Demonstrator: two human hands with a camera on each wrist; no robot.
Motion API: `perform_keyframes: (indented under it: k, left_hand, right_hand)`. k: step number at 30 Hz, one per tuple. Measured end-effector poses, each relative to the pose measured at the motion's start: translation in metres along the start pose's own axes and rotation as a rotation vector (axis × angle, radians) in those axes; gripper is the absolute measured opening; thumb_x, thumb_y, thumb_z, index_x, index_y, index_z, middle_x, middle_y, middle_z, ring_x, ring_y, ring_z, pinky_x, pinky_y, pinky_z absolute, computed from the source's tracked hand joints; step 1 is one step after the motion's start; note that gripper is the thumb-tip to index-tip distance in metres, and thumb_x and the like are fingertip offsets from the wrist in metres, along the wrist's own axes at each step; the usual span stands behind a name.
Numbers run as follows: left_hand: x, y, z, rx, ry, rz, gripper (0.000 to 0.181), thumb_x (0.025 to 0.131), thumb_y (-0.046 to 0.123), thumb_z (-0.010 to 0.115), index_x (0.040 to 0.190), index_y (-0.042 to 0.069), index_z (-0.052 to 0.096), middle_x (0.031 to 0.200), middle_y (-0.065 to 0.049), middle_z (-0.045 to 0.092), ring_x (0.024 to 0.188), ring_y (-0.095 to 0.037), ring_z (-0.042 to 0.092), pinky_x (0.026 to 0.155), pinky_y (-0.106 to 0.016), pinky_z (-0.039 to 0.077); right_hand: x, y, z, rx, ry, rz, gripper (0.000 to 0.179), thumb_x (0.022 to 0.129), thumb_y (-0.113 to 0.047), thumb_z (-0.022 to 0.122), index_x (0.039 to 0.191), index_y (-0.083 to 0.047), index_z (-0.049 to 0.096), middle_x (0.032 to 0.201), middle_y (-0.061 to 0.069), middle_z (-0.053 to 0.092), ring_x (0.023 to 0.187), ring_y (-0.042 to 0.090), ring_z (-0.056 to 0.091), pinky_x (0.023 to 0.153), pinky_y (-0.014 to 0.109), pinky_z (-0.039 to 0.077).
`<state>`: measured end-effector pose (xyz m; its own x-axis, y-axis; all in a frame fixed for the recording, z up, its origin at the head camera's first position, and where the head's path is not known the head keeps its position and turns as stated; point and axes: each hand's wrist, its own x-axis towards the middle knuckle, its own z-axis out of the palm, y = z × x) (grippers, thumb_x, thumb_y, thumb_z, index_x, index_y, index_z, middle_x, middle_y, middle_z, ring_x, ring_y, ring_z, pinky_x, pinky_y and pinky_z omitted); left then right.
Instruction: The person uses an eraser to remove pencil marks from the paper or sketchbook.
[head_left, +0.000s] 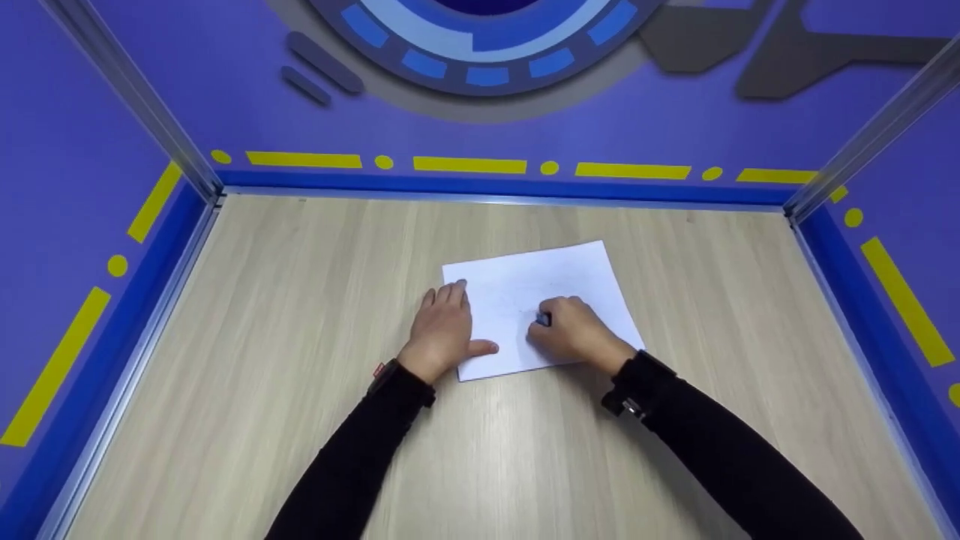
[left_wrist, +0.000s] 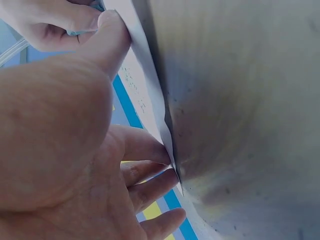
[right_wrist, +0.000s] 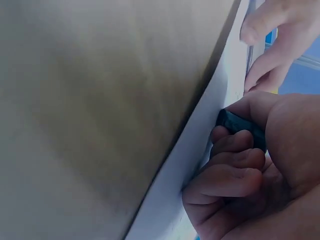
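Observation:
A white sheet of paper (head_left: 525,274) lies slightly turned on the wooden table. My left hand (head_left: 441,326) rests flat along its left edge, fingers extended and thumb spread onto the lower left corner. Over the paper's right half, my right hand (head_left: 576,331) grips a small dark teal eraser (right_wrist: 242,127) between thumb and curled fingers. Most of the eraser is covered by the hand in the head view. Faint grey marks and small specks show on the paper around the eraser and, in the left wrist view, along the sheet (left_wrist: 131,80).
The pale wood tabletop (head_left: 322,300) surrounds the paper. Purple and blue panels with yellow dashes (head_left: 469,165) wall it in at the back, left and right, joined by metal rails (head_left: 510,200). Both wrists carry black bands over black sleeves (head_left: 720,427).

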<state>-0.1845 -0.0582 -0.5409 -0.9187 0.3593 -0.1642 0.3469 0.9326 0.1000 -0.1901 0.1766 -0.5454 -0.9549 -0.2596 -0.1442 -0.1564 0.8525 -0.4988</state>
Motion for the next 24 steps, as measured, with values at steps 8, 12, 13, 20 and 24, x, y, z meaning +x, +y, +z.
perform_keyframes:
  k: [8, 12, 13, 20, 24]
  left_hand:
    - [0.0, 0.003, 0.0, -0.016, -0.01, -0.009, 0.116, 0.078, 0.074, 0.064, 0.152, -0.008, 0.029, 0.162, -0.018, 0.027, 0.15, -0.033, 0.025, 0.125, -0.052, 0.019]
    - [-0.001, 0.003, -0.002, -0.021, -0.013, -0.01, 0.116, 0.078, 0.074, 0.064, 0.152, -0.008, 0.029, 0.162, -0.018, 0.026, 0.15, -0.033, 0.026, 0.125, -0.052, 0.02]
    - [-0.001, 0.002, -0.002, -0.021, -0.014, -0.01, 0.116, 0.078, 0.074, 0.064, 0.152, -0.007, 0.029, 0.162, -0.018, 0.026, 0.15, -0.033, 0.025, 0.125, -0.052, 0.02]
    - [0.0, 0.002, -0.001, -0.033, -0.019, -0.012, 0.116, 0.078, 0.074, 0.065, 0.152, -0.007, 0.029, 0.162, -0.017, 0.026, 0.15, -0.032, 0.025, 0.125, -0.052, 0.02]
    - [0.0, 0.003, 0.0, -0.047, -0.021, -0.008, 0.116, 0.078, 0.073, 0.066, 0.152, -0.008, 0.029, 0.163, -0.017, 0.025, 0.151, -0.032, 0.024, 0.125, -0.052, 0.019]
  right_hand:
    - [-0.014, 0.039, -0.024, 0.009, 0.015, 0.054, 0.023, 0.084, -0.019, 0.064, 0.066, -0.011, 0.052, 0.066, 0.0, 0.044, 0.062, 0.018, 0.046, 0.053, 0.029, 0.033]
    - [-0.023, 0.059, -0.037, 0.023, -0.003, 0.091, 0.022, 0.086, -0.021, 0.064, 0.069, -0.011, 0.053, 0.068, 0.001, 0.044, 0.062, 0.019, 0.046, 0.053, 0.03, 0.034]
    - [-0.025, 0.064, -0.04, 0.024, -0.002, 0.106, 0.023, 0.086, -0.022, 0.064, 0.07, -0.011, 0.052, 0.068, 0.001, 0.043, 0.062, 0.019, 0.046, 0.053, 0.03, 0.033]
    - [-0.034, 0.091, -0.055, 0.005, 0.015, 0.188, 0.025, 0.085, -0.025, 0.065, 0.071, -0.013, 0.05, 0.07, 0.001, 0.039, 0.066, 0.021, 0.044, 0.055, 0.03, 0.032]
    - [-0.038, 0.095, -0.058, -0.008, 0.008, 0.198, 0.023, 0.086, -0.024, 0.064, 0.073, -0.009, 0.052, 0.07, 0.002, 0.04, 0.066, 0.021, 0.044, 0.054, 0.03, 0.032]
